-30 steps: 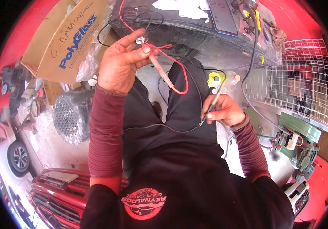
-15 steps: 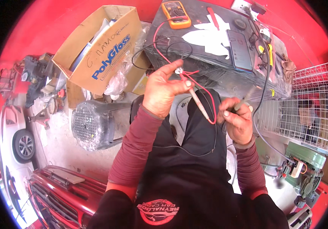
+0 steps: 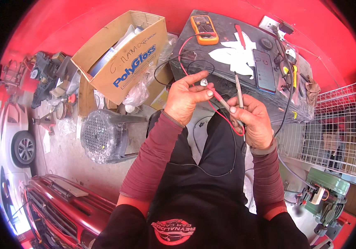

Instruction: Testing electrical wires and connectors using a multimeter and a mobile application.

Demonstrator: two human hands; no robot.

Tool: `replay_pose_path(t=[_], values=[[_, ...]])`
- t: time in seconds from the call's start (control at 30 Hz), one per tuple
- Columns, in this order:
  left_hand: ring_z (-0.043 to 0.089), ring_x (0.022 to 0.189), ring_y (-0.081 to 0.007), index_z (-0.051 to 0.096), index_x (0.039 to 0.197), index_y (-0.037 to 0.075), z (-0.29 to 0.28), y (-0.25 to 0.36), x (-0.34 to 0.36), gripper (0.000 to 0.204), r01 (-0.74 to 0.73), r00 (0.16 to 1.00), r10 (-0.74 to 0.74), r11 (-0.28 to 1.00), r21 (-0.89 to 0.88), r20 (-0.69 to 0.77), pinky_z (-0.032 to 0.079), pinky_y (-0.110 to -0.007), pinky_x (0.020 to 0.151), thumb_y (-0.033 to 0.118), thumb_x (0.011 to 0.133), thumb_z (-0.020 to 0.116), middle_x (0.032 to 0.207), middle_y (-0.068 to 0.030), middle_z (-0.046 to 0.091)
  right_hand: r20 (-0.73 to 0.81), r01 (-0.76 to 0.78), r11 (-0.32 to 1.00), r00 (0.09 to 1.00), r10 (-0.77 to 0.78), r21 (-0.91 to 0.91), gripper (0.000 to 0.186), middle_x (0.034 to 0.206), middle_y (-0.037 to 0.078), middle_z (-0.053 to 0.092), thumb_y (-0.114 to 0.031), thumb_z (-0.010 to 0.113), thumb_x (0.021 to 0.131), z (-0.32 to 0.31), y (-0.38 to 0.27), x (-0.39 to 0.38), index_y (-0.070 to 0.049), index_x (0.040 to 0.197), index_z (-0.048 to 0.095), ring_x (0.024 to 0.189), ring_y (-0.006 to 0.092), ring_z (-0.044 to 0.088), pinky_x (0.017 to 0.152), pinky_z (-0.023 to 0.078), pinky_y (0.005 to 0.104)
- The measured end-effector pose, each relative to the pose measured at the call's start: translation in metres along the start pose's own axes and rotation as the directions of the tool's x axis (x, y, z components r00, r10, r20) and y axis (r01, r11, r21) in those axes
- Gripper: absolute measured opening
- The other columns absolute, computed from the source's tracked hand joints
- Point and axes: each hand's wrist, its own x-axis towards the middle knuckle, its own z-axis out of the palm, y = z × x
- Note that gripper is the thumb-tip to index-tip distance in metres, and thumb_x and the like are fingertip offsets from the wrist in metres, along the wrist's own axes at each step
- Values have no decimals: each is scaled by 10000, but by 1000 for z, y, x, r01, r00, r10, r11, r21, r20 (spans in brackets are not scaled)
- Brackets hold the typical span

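My left hand is closed, pinching a small white-and-silver piece together with the red-tipped end of a test probe. The probe slants down toward my right hand, with a red lead looping at its lower end. My right hand is closed around a second, greyish test probe, held nearly upright with its dark tip pointing up. The two probes cross close to my right fingers; whether they touch I cannot tell. An orange multimeter with red and black leads lies on the black plastic-wrapped box ahead.
On the box are a white paper, red strip, phone and cables. An open cardboard carton and dark stool stand left. A wire rack and green machine are right. A red car front sits lower left.
My right hand has turned its probe upright and brought it inward to the red-tipped probe. My left hand has shifted slightly right, still pinching. The whole view has shifted a little.
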Motion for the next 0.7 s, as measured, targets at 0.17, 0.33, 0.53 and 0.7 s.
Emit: replay_pose_path(t=[0.17, 0.33, 0.53, 0.7], values=[[650, 1078, -229, 461, 1359, -111, 0, -2, 3, 612, -9, 1000, 9, 1000, 30, -8, 532, -320, 921, -91, 805, 720, 1159, -196, 641, -33, 27, 998, 999, -29, -61, 186, 741, 4, 603, -80, 668, 882, 3, -3, -3, 12, 1036, 619, 566, 53, 518, 467, 370, 200], [662, 1048, -224, 459, 1357, -117, 4, 1, 3, 613, 1, 1000, 0, 1000, 31, -15, 529, -307, 911, -81, 806, 725, 1093, -202, 664, -53, 32, 997, 998, -36, -72, 180, 743, 2, 601, -81, 668, 888, 6, -3, -3, 9, 1035, 617, 572, 50, 518, 479, 373, 193], [673, 1005, -215, 477, 1340, -112, 0, 3, 7, 589, 25, 1000, -25, 1000, 1, -17, 529, -301, 895, -74, 809, 729, 1055, -195, 676, -45, 59, 997, 997, -61, -45, 180, 734, 5, 597, -77, 659, 902, 8, -4, -3, 13, 1050, 611, 589, 57, 531, 487, 384, 195], [677, 990, -213, 483, 1326, -112, 0, 0, 8, 566, 22, 999, -22, 1000, -17, -29, 533, -299, 884, -75, 815, 724, 1019, -181, 684, -49, 87, 994, 995, -90, -60, 179, 693, 33, 578, -83, 630, 925, 12, -1, -1, 33, 1055, 589, 524, 69, 502, 437, 366, 199]])
